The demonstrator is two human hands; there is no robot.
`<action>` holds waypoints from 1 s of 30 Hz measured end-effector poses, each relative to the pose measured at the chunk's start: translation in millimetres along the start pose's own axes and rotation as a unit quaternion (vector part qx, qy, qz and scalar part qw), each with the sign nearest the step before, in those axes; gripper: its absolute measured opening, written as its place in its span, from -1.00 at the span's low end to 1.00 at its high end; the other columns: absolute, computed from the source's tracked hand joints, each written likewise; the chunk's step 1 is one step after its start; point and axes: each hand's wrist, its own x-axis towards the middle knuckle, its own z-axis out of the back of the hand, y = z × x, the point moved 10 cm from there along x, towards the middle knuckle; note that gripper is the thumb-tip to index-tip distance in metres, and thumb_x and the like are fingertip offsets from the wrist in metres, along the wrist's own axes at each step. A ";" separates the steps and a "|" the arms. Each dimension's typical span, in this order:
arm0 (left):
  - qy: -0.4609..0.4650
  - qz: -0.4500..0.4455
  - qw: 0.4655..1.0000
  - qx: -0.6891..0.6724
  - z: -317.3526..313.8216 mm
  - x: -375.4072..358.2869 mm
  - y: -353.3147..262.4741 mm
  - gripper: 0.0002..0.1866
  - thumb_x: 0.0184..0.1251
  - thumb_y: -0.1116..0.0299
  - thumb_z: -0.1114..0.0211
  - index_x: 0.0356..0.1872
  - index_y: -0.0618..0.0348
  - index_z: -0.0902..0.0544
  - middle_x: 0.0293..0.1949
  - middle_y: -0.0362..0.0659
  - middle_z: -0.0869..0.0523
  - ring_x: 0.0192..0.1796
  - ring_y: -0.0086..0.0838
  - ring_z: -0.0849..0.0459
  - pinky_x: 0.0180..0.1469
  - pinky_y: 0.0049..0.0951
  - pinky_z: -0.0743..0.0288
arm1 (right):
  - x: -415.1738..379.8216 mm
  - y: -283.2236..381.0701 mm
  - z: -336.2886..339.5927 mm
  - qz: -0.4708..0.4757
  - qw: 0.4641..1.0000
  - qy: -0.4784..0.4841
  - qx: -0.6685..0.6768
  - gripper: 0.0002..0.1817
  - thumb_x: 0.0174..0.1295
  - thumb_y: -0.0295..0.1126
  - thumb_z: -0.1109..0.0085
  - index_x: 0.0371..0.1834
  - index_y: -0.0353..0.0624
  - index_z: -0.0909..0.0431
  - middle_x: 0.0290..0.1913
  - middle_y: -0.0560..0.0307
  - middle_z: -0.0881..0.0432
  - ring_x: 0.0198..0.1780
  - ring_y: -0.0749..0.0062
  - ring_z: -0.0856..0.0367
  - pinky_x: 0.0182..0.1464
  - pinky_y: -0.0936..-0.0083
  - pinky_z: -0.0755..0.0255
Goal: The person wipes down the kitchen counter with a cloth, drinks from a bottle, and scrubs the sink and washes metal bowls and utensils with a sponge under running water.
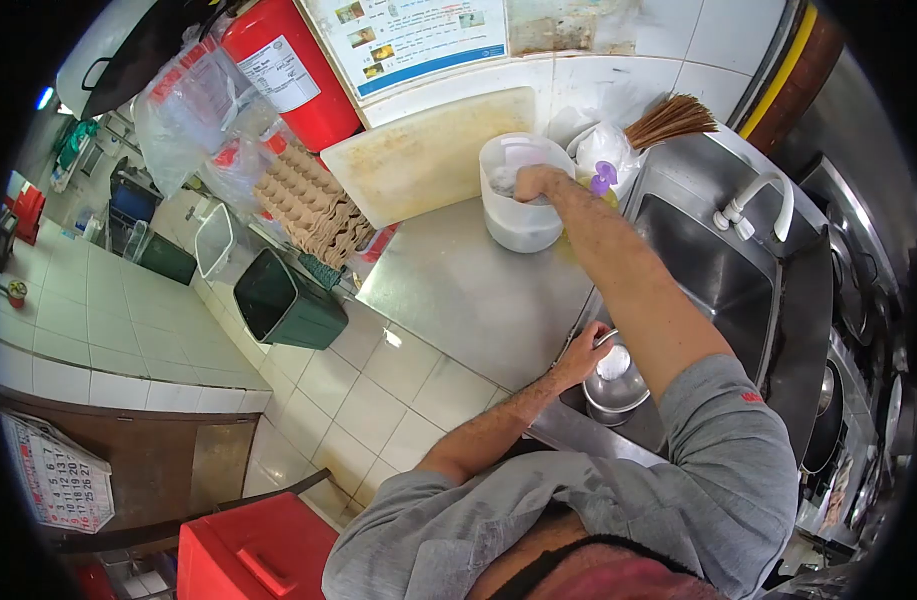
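My left hand (584,356) grips the rim of a round metal pot (618,390), with its fingers at the edge. Something white (613,363) shows inside the pot, which sits at the near-left edge of the sink. My right hand (540,184) reaches over the rim of a tall white plastic tub (521,232) on the steel counter. Its fingers are curled and partly hidden by the tub; what they hold, if anything, I cannot make out. Greyish-white contents (501,180) show in the tub beside this hand.
Right of the tub lie a steel sink (703,270) with a white faucet (753,205), a stick brush (671,122) and a purple-capped bottle (603,178). A cutting board (433,155) leans on the wall. Egg trays (313,205) and a green bin (288,300) stand left of the steel counter (458,300).
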 end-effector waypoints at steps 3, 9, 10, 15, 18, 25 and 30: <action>-0.002 0.012 0.999 0.033 2.4 -4.5 -11.5 -0.70 0.28 0.26 -0.09 -0.11 0.25 -0.37 -0.24 -0.12 -0.52 -0.21 -0.45 -0.49 -0.15 -0.42 -0.38 | -15.0 4.3 15.2 0.011 0.999 -0.041 -0.009 -0.52 -0.16 -0.18 -0.11 -0.13 -0.18 -0.58 -0.03 -0.02 -0.57 -0.04 0.19 -0.55 0.01 0.33 -0.41; 0.001 0.046 0.999 0.019 2.3 -5.2 -14.6 -0.63 0.31 0.26 -0.06 0.04 0.27 -0.37 -0.10 -0.06 -0.54 -0.07 -0.39 -0.50 0.00 -0.42 -0.34 | -58.9 34.3 112.2 0.145 0.979 -0.130 -0.062 -0.70 -0.28 -0.32 -0.11 -0.48 -0.31 -0.62 -0.38 -0.19 -0.62 -0.34 0.17 -0.62 -0.30 0.27 -0.46; 0.012 0.076 0.997 0.005 -0.7 -2.6 -19.9 -0.61 0.31 0.25 -0.05 0.08 0.26 -0.36 -0.05 -0.04 -0.53 -0.05 -0.39 -0.49 0.03 -0.43 -0.33 | -72.0 35.6 127.6 0.139 0.976 -0.151 -0.070 -0.70 -0.27 -0.31 -0.11 -0.49 -0.29 -0.62 -0.41 -0.18 -0.62 -0.38 0.19 -0.61 -0.31 0.29 -0.46; -0.047 0.178 0.982 -0.047 22.2 22.5 22.8 -0.41 0.28 0.04 -0.05 0.16 0.30 -0.30 0.12 0.01 -0.39 0.21 -0.29 -0.27 0.24 -0.22 -0.11 | -141.2 -2.1 136.6 0.186 0.961 -0.207 0.009 -0.68 -0.33 -0.37 -0.12 -0.40 -0.23 -0.62 -0.49 -0.09 -0.62 -0.45 0.11 -0.57 -0.35 0.35 -0.44; -0.055 0.230 0.931 -0.277 10.9 34.4 -12.7 -0.56 0.35 0.16 0.00 0.12 0.23 -0.31 0.01 -0.04 -0.48 0.06 -0.26 -0.47 0.18 -0.16 -0.28 | -227.3 -69.0 88.4 0.118 0.962 -0.200 0.147 -0.62 -0.31 -0.40 -0.13 -0.29 -0.24 -0.59 -0.42 -0.04 -0.62 -0.34 0.10 -0.59 -0.26 0.35 -0.44; -0.031 0.153 0.930 -0.333 -46.6 92.4 18.5 -0.64 0.37 0.17 0.03 0.03 0.21 -0.40 -0.12 -0.10 -0.57 -0.12 -0.36 -0.59 -0.04 -0.29 -0.48 | -270.6 -191.6 -97.4 -0.002 0.941 -0.251 0.228 -0.63 -0.10 -0.29 -0.22 -0.15 -0.09 -0.53 -0.15 -0.05 -0.51 -0.08 0.10 -0.49 0.00 0.31 -0.37; -0.111 0.075 0.941 -0.311 -111.2 101.0 9.7 -0.67 0.38 0.24 0.03 0.00 0.25 -0.45 -0.14 -0.11 -0.57 -0.14 -0.41 -0.56 -0.05 -0.40 -0.46 | -296.1 -255.8 -150.1 -0.220 0.762 -0.551 0.259 -0.47 0.11 -0.05 -0.06 0.10 -0.08 -0.34 0.16 -0.11 -0.26 0.14 -0.09 -0.27 0.12 0.17 -0.25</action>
